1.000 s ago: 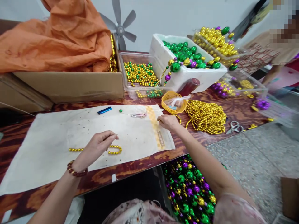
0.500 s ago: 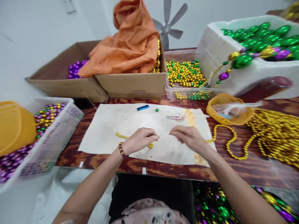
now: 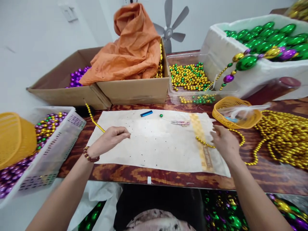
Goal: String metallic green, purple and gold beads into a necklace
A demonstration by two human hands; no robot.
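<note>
My left hand (image 3: 112,138), with a beaded bracelet on its wrist, is closed above the left part of the white cloth (image 3: 154,141). A short gold bead string (image 3: 92,118) runs up and left from behind it. My right hand (image 3: 225,142) is closed on a long gold bead string (image 3: 205,143) at the cloth's right edge; its loose end lies on the cloth. A blue bar (image 3: 146,113), a green bead (image 3: 161,115) and a small pair of scissors or snips (image 3: 180,123) lie along the cloth's back part.
A pile of gold bead strings (image 3: 286,138) and a yellow basket (image 3: 237,112) lie right. Behind stand cardboard boxes (image 3: 132,93), a clear tub (image 3: 192,93) and a foam box (image 3: 255,73) of green beads. A white basket (image 3: 50,154) of beads is left.
My hands have moved apart, the left one leftward and the right one rightward. The short gold string has swung out to the left, and the long string's end now shows left of my right hand.
</note>
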